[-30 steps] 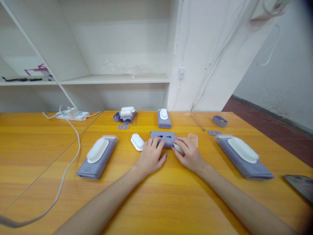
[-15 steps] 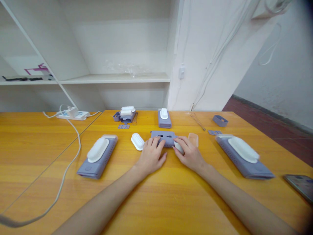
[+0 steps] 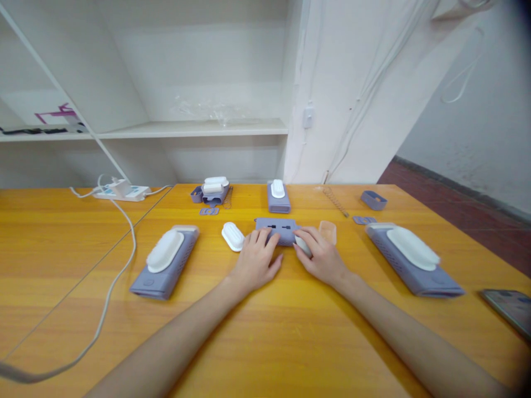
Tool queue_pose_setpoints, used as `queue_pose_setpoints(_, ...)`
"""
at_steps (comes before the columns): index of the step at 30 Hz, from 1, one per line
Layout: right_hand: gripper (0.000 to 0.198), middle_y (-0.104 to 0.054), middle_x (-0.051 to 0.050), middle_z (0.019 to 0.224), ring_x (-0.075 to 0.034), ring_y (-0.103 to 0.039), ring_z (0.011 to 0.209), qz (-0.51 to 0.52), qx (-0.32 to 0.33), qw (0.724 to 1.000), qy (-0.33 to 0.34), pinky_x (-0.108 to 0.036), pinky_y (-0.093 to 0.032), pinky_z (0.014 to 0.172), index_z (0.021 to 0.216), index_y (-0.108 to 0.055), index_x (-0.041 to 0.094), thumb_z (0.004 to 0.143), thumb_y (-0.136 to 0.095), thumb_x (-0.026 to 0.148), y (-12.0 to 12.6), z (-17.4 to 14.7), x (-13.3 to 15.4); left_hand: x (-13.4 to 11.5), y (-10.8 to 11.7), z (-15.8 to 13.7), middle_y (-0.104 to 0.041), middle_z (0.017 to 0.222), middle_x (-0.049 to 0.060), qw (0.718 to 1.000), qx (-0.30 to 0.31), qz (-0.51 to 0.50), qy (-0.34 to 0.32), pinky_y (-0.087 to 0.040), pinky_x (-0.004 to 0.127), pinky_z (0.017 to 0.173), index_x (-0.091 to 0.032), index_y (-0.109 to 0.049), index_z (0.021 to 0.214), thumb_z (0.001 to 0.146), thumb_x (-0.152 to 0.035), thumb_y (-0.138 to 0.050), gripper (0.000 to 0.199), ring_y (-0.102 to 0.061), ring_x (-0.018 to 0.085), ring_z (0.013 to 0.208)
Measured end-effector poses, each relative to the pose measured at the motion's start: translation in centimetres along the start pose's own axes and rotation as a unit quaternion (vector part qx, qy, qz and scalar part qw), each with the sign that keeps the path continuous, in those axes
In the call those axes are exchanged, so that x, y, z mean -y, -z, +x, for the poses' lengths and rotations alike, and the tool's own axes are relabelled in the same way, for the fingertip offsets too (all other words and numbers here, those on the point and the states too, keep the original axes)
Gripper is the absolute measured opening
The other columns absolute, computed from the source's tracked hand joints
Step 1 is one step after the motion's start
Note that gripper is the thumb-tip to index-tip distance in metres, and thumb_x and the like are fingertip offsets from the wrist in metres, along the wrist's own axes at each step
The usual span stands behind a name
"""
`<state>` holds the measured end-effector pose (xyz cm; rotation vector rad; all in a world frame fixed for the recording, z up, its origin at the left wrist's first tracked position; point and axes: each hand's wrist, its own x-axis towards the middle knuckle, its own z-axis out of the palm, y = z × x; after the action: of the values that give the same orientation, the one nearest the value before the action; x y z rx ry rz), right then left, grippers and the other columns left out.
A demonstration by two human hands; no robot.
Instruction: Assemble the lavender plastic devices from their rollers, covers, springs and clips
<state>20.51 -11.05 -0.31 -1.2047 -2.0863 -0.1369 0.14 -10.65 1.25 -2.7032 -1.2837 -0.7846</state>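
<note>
A grey-purple plastic case (image 3: 284, 224) with two dark plug-like marks lies crosswise at the table's middle. My left hand (image 3: 258, 258) rests palm down at its left front, fingertips on the case and thumb spread away. A smooth white oval piece (image 3: 303, 246), partly hidden, sits under my right hand (image 3: 322, 257), whose fingers and thumb close around it at the case's right end. Left of my left hand lies a ribbed white oval piece (image 3: 233, 236). Just beyond my right hand is a translucent, peach-tinted tray (image 3: 328, 232).
Grey-purple cases bearing white ovals stand at left (image 3: 155, 281), right (image 3: 415, 276) and back (image 3: 279, 206). A spring (image 3: 335, 201), a purple ring-shaped part (image 3: 374, 200) and flat purple plates (image 3: 209, 211) lie farther back. A phone (image 3: 508, 309) is at right; a power strip (image 3: 122, 192) with a cable (image 3: 133, 249) at left.
The whole view has shifted up slightly. Both hands stay in about the same place on the case and the white oval piece.
</note>
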Motion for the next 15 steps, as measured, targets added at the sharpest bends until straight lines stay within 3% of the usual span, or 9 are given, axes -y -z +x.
queue_pose_setpoints(15, 0.030, -0.056, -0.010, 0.111, -0.022, -0.057, 0.101, -0.005, 0.005, 1.000, 0.000, -0.037, -0.051, 0.084, 0.116, -0.051, 0.021, 0.087, -0.047, 0.024, -0.16, -0.01, 0.08, 0.01, 0.06, -0.07, -0.046, 0.123, 0.013, 1.000, 0.001, -0.001, 0.001, -0.038, 0.048, 0.092, -0.020, -0.044, 0.121, 0.083, -0.032, -0.049, 0.040, -0.043, 0.029, 0.110)
